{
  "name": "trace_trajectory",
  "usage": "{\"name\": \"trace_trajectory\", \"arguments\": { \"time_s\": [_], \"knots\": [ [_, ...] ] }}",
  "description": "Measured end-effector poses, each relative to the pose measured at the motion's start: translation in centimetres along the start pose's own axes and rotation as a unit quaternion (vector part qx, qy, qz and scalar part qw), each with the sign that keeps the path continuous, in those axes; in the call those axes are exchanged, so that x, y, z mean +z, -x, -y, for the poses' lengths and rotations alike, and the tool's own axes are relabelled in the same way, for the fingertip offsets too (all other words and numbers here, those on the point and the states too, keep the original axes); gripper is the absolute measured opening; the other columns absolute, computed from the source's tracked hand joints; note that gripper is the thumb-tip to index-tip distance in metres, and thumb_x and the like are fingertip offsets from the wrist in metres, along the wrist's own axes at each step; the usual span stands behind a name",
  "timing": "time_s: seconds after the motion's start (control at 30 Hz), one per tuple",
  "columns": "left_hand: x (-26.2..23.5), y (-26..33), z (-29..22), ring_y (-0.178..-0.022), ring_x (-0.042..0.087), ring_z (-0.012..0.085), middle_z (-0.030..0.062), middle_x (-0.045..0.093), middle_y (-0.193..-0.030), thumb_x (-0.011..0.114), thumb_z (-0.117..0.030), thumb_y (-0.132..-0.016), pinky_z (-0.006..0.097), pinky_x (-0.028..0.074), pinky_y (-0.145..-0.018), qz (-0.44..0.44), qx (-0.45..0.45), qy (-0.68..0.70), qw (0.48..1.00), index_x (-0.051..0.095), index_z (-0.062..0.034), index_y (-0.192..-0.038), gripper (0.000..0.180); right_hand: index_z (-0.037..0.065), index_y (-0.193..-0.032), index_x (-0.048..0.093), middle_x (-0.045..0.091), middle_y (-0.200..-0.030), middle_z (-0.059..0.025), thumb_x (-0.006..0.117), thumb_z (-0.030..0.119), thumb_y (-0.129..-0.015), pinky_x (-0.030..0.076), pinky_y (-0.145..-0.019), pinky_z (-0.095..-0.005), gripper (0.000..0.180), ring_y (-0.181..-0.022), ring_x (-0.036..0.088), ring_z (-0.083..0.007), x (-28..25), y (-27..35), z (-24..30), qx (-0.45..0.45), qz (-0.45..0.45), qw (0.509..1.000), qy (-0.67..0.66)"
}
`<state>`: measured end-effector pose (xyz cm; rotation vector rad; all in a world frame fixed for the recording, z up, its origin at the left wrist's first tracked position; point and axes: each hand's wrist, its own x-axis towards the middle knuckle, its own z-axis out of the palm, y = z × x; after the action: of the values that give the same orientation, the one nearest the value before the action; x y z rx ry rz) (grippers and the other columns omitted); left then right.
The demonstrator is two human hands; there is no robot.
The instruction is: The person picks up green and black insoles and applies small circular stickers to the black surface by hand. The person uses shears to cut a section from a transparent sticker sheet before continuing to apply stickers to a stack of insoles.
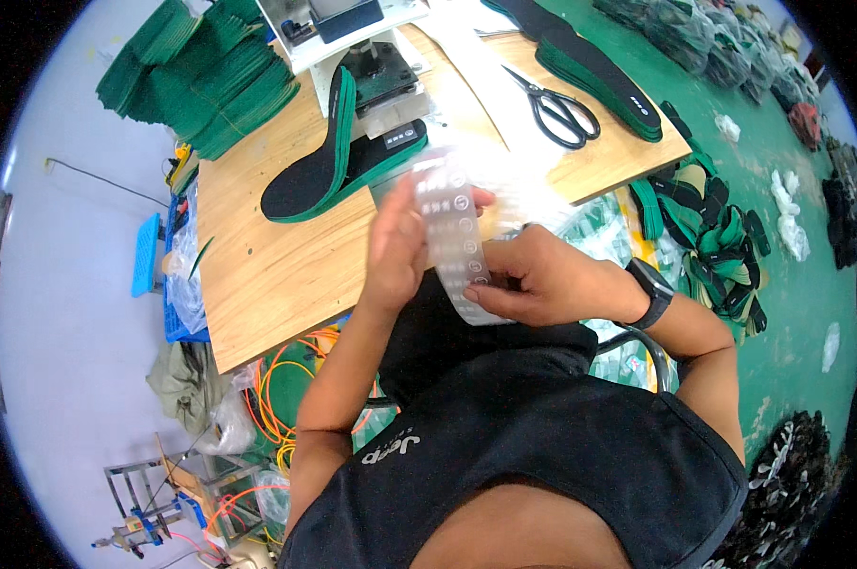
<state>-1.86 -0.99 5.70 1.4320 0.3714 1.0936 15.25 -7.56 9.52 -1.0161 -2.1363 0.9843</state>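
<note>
The right hand (542, 275) pinches the lower end of a translucent printed strip (457, 232) between thumb and fingers; the left hand (397, 248), blurred, lies along the strip's left side with a fingertip showing past its right edge, though I cannot tell how firmly it grips; the strip hangs between the two hands, its long axis running away from the body, its near end curling toward the right hand; beyond its far end, and to the left, black-and-green insoles (300, 190) lie on the table (258, 284), nearer the left hand; behind them stands a press (376, 81); scissors (563, 119) lie off to the right.
</note>
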Motion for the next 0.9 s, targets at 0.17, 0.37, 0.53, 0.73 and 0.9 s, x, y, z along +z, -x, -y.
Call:
{"name": "trace_trajectory", "arguments": {
  "time_s": [0.17, 0.37, 0.53, 0.73, 0.9],
  "knots": [
    [-0.1, -0.9, -2.3, -0.089, 0.064, 0.0255, 0.0243, 0.061, -0.104, 0.053, -0.015, -0.087, 0.034, 0.052, -0.080, -0.130, 0.057, 0.103, 0.984, 0.040, 0.0037, -0.126, 0.044, 0.001, -0.078, 0.053, 0.051, -0.057, -0.0192, 0.058, 0.019, -0.085, 0.040, -0.049, -0.0414, 0.020, -0.053, 0.052, -0.0364, 1.6, 1.7, -1.6, 0.018, 0.010, 1.000, -0.022],
    [-0.3, -1.6, -2.3, -0.082, 0.066, 0.0268, 0.0215, 0.064, -0.097, 0.057, -0.002, -0.084, 0.036, 0.055, -0.074, -0.171, 0.065, 0.166, 0.969, 0.044, 0.0060, -0.120, 0.039, 0.000, -0.072, 0.048, 0.048, -0.057, -0.0186, 0.059, 0.014, -0.085, 0.037, -0.047, -0.0401, 0.022, -0.053, 0.050, -0.0376, 4.1, 3.1, -4.5, -0.033, -0.002, 0.999, 0.020],
    [-1.1, -2.4, -1.4, -0.072, 0.066, 0.0244, 0.0193, 0.065, -0.088, 0.057, -0.005, -0.086, 0.032, 0.055, -0.066, -0.181, 0.054, 0.195, 0.962, 0.053, 0.0068, -0.111, 0.028, 0.003, -0.069, 0.050, 0.051, -0.057, -0.0157, 0.061, 0.019, -0.083, 0.040, -0.048, -0.0408, 0.024, -0.053, 0.053, -0.0357, 5.4, 4.5, -7.6, -0.026, 0.008, 0.993, 0.118],
    [-4.6, -1.6, -1.8, -0.073, 0.057, 0.0193, 0.0139, 0.061, -0.087, 0.054, -0.021, -0.091, 0.029, 0.048, -0.065, -0.161, 0.064, 0.198, 0.965, 0.054, 0.0028, -0.107, 0.028, 0.003, -0.082, 0.057, 0.056, -0.072, -0.0132, 0.068, 0.031, -0.077, 0.046, -0.058, -0.0395, 0.030, -0.064, 0.056, -0.0311, -3.8, 2.4, -9.5, 0.069, -0.319, 0.926, 0.189],
    [-3.2, -2.2, 0.2, -0.069, 0.062, 0.0211, 0.0152, 0.064, -0.081, 0.054, -0.016, -0.090, 0.033, 0.052, -0.064, -0.180, -0.022, 0.111, 0.977, 0.059, 0.0034, -0.094, 0.020, -0.001, -0.097, 0.053, 0.056, -0.091, -0.0206, 0.063, 0.018, -0.075, 0.045, -0.075, -0.0417, 0.030, -0.087, 0.055, -0.0374, -11.9, -1.8, -16.8, 0.124, -0.245, 0.853, 0.444]
  ]
}}
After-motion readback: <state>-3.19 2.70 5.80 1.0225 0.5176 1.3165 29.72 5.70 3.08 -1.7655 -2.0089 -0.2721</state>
